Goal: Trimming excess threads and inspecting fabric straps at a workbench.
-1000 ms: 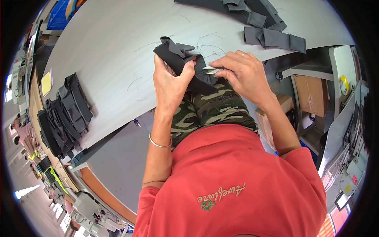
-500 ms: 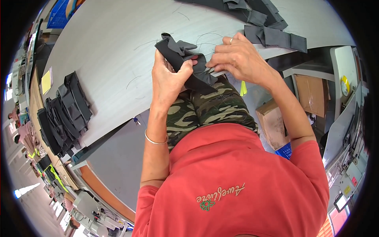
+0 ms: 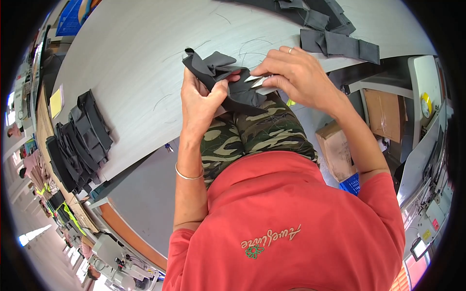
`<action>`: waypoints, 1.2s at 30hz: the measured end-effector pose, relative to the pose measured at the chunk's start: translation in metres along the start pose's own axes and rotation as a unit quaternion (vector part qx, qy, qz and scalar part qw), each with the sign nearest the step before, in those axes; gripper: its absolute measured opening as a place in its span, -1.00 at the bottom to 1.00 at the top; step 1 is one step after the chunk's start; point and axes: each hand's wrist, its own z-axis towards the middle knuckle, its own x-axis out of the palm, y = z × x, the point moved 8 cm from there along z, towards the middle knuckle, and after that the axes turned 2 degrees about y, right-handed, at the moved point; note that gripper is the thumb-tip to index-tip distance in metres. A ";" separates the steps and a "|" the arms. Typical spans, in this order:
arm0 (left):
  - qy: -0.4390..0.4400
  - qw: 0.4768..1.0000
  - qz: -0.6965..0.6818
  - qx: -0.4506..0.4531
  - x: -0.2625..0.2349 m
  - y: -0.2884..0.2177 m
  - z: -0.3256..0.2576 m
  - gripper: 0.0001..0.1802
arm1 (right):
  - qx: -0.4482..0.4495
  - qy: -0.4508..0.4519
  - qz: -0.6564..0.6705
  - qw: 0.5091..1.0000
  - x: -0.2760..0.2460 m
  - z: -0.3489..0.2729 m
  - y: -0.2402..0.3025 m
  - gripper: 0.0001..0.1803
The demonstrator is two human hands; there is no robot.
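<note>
- Dark grey cloth (image 3: 242, 94) sits at the centre of my head view, the only one I have: a folded, crumpled piece held between the two hands, above the lap and the near edge of the pale table (image 3: 136, 87).
- Against half a second ago, I see the left hand (image 3: 201, 99) and the cloth slightly further to the person's left, and the tips of a pale pointed tool (image 3: 258, 83), mostly covered then, now show clearly and stand parted.
- I read that change as the tool being in use at the cloth's right side, one hand presenting the fabric, the other working the tips; whether they grip anything is too small for me to tell.
- Left hand: narrow, closed on the cloth, thumb on the near side, a fingertip showing beyond a fold.
- Right hand (image 3: 296, 72): curled, thumb and forefinger close together around the tool, its tips aimed toward the left hand.
- Around them I find loose threads (image 3: 255, 41) beyond both hands, a folded grey strip (image 3: 340, 46) beyond and right of the right hand, a dark stack of folded pieces (image 3: 80, 140) well left of the left hand, and camouflage trousers (image 3: 262, 133) just below both.
</note>
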 end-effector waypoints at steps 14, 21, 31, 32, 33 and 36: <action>-0.025 0.999 0.033 -0.020 -0.007 0.002 -0.004 -0.57 | -0.068 -0.053 -0.126 0.988 0.015 0.003 0.028 -0.79; -0.022 0.999 0.029 -0.012 -0.003 0.001 -0.007 -0.58 | -0.074 -0.082 -0.109 0.988 0.013 -0.001 0.032 -0.85; -0.031 0.999 0.037 -0.002 -0.001 -0.002 -0.009 -0.58 | -0.071 -0.094 -0.119 0.986 0.015 -0.001 0.037 -0.86; -0.030 0.999 0.037 -0.002 -0.002 -0.001 -0.008 -0.58 | -0.068 -0.089 -0.122 0.986 0.017 0.000 0.037 -0.86; -0.028 0.999 0.038 -0.005 -0.003 -0.001 -0.007 -0.57 | -0.068 -0.089 -0.122 0.986 0.018 0.000 0.036 -0.86; -0.017 0.999 0.037 -0.011 -0.001 -0.001 -0.005 -0.59 | -0.073 -0.102 -0.125 0.984 0.017 -0.001 0.037 -0.86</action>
